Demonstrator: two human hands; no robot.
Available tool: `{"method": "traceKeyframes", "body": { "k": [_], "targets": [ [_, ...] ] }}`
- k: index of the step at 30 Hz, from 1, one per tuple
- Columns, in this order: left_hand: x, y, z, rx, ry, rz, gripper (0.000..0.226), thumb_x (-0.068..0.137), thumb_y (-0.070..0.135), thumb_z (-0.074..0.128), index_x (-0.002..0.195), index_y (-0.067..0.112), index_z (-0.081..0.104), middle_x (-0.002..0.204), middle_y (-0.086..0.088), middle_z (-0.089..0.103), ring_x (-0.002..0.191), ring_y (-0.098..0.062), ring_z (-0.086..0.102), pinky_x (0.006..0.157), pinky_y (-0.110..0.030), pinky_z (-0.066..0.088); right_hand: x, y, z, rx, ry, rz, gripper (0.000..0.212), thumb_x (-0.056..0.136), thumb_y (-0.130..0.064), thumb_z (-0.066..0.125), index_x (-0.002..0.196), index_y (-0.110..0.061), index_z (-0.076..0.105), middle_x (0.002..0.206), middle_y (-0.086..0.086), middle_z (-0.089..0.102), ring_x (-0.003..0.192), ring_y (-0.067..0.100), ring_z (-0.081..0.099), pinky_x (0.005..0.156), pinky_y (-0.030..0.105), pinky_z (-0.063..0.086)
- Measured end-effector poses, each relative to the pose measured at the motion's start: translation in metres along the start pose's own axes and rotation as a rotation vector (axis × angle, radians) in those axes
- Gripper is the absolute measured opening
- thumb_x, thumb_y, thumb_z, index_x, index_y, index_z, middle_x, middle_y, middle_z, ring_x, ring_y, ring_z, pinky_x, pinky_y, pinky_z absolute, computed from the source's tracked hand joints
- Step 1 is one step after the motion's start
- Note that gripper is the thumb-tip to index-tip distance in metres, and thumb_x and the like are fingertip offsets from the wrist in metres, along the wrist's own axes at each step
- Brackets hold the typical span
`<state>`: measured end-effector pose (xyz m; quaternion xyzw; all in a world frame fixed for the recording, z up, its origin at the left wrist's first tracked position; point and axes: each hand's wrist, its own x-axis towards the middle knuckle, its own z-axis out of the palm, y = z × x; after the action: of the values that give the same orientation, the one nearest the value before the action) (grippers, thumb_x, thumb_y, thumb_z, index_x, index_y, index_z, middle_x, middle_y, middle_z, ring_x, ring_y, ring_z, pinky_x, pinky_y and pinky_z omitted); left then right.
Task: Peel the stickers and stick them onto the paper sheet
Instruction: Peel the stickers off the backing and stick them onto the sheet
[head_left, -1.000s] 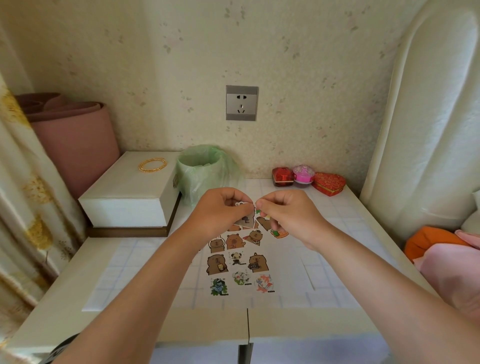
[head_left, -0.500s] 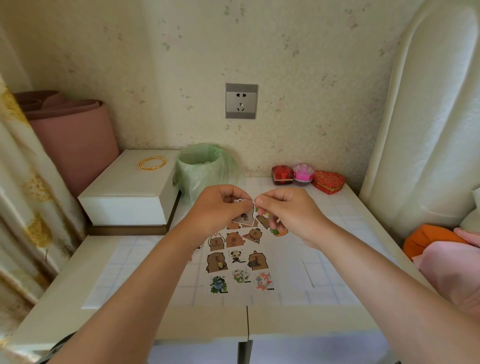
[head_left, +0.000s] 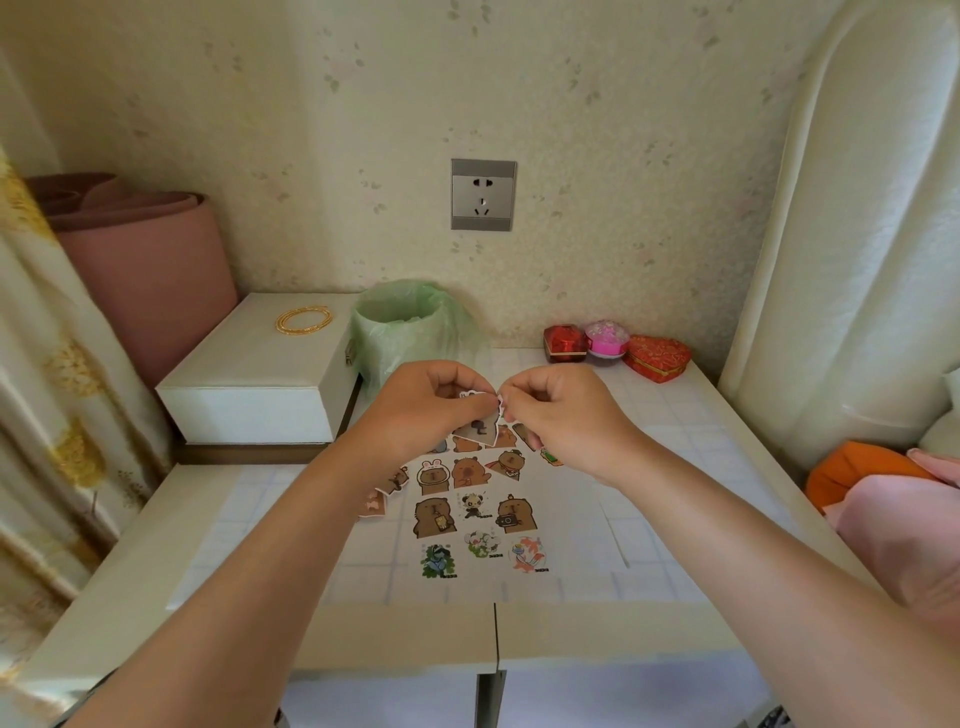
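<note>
Currently: by my reading this is the peel step. One sticker (head_left: 477, 428) is held up between both hands, above the far middle of the table (head_left: 395, 634) and clear of its surface.
Left grip: my left grip (head_left: 431, 410) has its fingers curled, with thumb and forefinger pinching the sticker's left part.
Right grip: my right grip (head_left: 561, 415) is also curled, its fingertips nipping the sticker's right edge. I cannot tell whether the backing has begun to lift.
Paper sheet: the paper sheet (head_left: 571, 519) lies flat in the middle of the table, below my hands and reaching toward the near edge.
Already stuck: rows of cartoon stickers (head_left: 470, 512) sit on the sheet, so I judge the task well along.
Loose pieces: a few cut-outs (head_left: 384, 488) lie toward the left of the sheet, partly hidden by my left forearm.
Next move: I need to separate the backing fully, keep the sticky face off my fingers, then lower the sticker onto a bare patch of the sheet and press it flat.
Risk: a thin sticker may curl onto itself or tear.
</note>
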<state>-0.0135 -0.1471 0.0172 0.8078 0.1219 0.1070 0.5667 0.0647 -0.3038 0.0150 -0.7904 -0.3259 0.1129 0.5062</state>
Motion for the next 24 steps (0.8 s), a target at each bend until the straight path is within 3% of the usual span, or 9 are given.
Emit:
{"method": "traceKeyframes", "body": {
  "k": [2,4,6,8,11,14,18,24],
  "targets": [
    [0.0,-0.001,-0.003,0.007,0.003,-0.003,0.005,0.086,0.014,0.075,0.091,0.013,0.074,0.076,-0.007,0.076,0.069,-0.017,0.071,0.07,-0.04,0.057,0.0,-0.002,0.001,0.013,-0.003,0.008,0.026,0.098,-0.01,0.056,0.076,-0.013,0.069,0.042,-0.014,0.054,0.036,0.002,0.044,0.042,0.011,0.034],
    [-0.001,-0.001,-0.006,0.008,0.019,0.0,0.003,0.087,0.013,0.074,0.089,0.014,0.073,0.072,-0.003,0.075,0.061,-0.009,0.068,0.055,-0.02,0.049,0.001,-0.004,0.003,0.045,-0.003,0.016,0.025,0.099,-0.014,0.058,0.078,-0.013,0.07,0.046,-0.014,0.058,0.038,0.003,0.045,0.042,0.013,0.036],
    [-0.001,-0.003,-0.009,-0.006,0.042,0.001,0.003,0.086,0.012,0.074,0.088,0.014,0.074,0.073,-0.002,0.075,0.06,-0.008,0.068,0.053,-0.013,0.046,0.003,-0.005,0.005,0.11,0.0,0.028,0.02,0.098,-0.017,0.061,0.084,-0.012,0.074,0.059,-0.01,0.066,0.044,0.011,0.05,0.043,0.017,0.039],
    [-0.001,-0.004,-0.013,-0.012,0.048,-0.001,0.004,0.086,0.012,0.075,0.089,0.014,0.074,0.076,-0.005,0.076,0.064,-0.011,0.071,0.058,-0.014,0.049,0.005,-0.006,0.007,0.142,0.004,0.04,0.014,0.096,-0.017,0.065,0.089,-0.012,0.076,0.065,-0.008,0.069,0.046,0.014,0.051,0.042,0.017,0.04],
    [-0.004,-0.007,-0.017,-0.015,0.022,0.003,0.004,0.086,0.011,0.074,0.09,0.013,0.074,0.076,-0.008,0.076,0.064,-0.012,0.071,0.064,-0.018,0.055,0.005,-0.005,0.012,0.073,0.01,0.034,0.013,0.095,-0.018,0.066,0.09,-0.012,0.076,0.046,-0.015,0.059,0.039,0.002,0.047,0.042,0.013,0.037],
    [-0.006,-0.01,-0.021,-0.015,0.009,0.011,0.004,0.086,0.012,0.074,0.089,0.013,0.075,0.078,-0.01,0.076,0.068,-0.017,0.072,0.071,-0.026,0.058,0.007,-0.005,0.018,0.034,0.002,0.006,0.016,0.096,-0.019,0.063,0.085,-0.016,0.076,0.046,-0.013,0.057,0.042,0.004,0.048,0.047,0.019,0.04],
    [-0.007,-0.014,-0.026,-0.015,0.029,0.017,0.004,0.085,0.011,0.075,0.089,0.011,0.075,0.077,-0.01,0.076,0.066,-0.017,0.07,0.068,-0.024,0.058,0.009,-0.007,0.027,0.015,-0.035,-0.008,0.026,0.098,-0.016,0.059,0.076,-0.018,0.07,0.043,-0.012,0.054,0.04,0.002,0.046,0.047,0.018,0.04],
    [-0.008,-0.019,-0.034,-0.016,0.048,0.011,0.005,0.086,0.011,0.075,0.09,0.01,0.075,0.077,-0.011,0.075,0.066,-0.018,0.068,0.065,-0.021,0.054,0.013,-0.006,0.038,0.044,-0.03,0.024,0.027,0.099,-0.017,0.057,0.077,-0.008,0.07,0.043,-0.007,0.052,0.037,0.005,0.042,0.042,0.017,0.034]
  ]
}}
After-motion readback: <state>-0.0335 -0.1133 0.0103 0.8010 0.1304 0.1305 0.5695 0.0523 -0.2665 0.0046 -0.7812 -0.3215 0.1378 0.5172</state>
